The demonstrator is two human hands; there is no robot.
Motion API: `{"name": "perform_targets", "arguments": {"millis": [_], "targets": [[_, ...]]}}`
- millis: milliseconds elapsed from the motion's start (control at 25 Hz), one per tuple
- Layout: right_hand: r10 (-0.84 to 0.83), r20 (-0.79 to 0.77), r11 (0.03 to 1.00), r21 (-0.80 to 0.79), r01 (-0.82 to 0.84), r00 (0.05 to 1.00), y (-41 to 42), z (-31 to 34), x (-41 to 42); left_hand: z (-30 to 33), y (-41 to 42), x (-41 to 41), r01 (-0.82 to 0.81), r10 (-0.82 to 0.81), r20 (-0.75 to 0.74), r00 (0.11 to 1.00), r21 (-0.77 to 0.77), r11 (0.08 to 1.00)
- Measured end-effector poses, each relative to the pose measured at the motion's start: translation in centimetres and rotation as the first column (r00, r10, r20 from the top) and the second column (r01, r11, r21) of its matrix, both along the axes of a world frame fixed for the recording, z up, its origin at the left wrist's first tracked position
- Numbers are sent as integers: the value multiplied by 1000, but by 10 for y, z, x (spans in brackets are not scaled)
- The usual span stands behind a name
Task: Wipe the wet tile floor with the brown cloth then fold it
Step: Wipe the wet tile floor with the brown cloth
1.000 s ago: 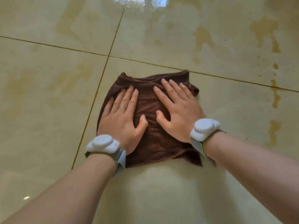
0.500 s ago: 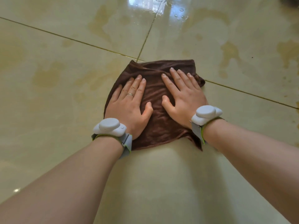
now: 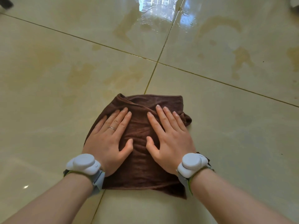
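The brown cloth (image 3: 139, 160) lies bunched in a rough square on the glossy beige tile floor (image 3: 239, 130), straddling a grout line. My left hand (image 3: 108, 141) rests flat on its left half, fingers spread, with a ring on one finger. My right hand (image 3: 169, 140) presses flat on its right half, fingers apart. Neither hand grips the fabric. Both wrists carry grey-white bands. A puddle of water (image 3: 159, 12) shines on the tiles far ahead of the cloth.
Grout lines cross at a junction (image 3: 157, 62) just beyond the cloth. Yellowish blotches (image 3: 241, 60) mark the tiles to the right and left. A dark object (image 3: 5, 3) shows at the top left corner, and a pale one at the top right corner.
With both palms on it, the cloth has slid left onto the vertical grout line, then back toward me, away from the junction.
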State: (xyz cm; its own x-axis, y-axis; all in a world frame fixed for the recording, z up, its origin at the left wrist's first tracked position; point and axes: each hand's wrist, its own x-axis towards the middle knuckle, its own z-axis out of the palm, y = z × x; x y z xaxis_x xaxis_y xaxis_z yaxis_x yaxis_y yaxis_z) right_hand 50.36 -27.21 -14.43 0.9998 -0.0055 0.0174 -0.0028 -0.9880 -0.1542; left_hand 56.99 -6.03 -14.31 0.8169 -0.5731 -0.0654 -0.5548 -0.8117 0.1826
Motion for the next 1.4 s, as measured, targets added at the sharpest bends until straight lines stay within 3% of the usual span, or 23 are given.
{"name": "perform_targets", "arguments": {"millis": [160, 440, 600, 840, 1240, 1400], "targets": [[-29, -3, 999, 14, 29, 1000, 2, 0, 47, -2, -2, 50, -8, 9, 27, 1000, -11, 1000], [-69, 110, 997, -16, 71, 991, 6, -9, 197, -11, -10, 182, -120, 126, 54, 991, -95, 988], [-68, 108, 997, -31, 72, 992, 9, -10, 231, -12, -11, 215, -139, 148, 63, 987, -128, 982], [-76, 82, 995, -62, 81, 994, 15, -5, 225, -11, -7, 209, -120, 128, 57, 990, -119, 986], [68, 25, 998, 12, -68, 997, 139, 3, 127, 1, 117, 108, -216, 217, 16, 976, -39, 976], [104, 4, 995, 7, -104, 995, 137, 4, 126, 2, 124, 106, -203, 203, -11, 979, -25, 979]]}}
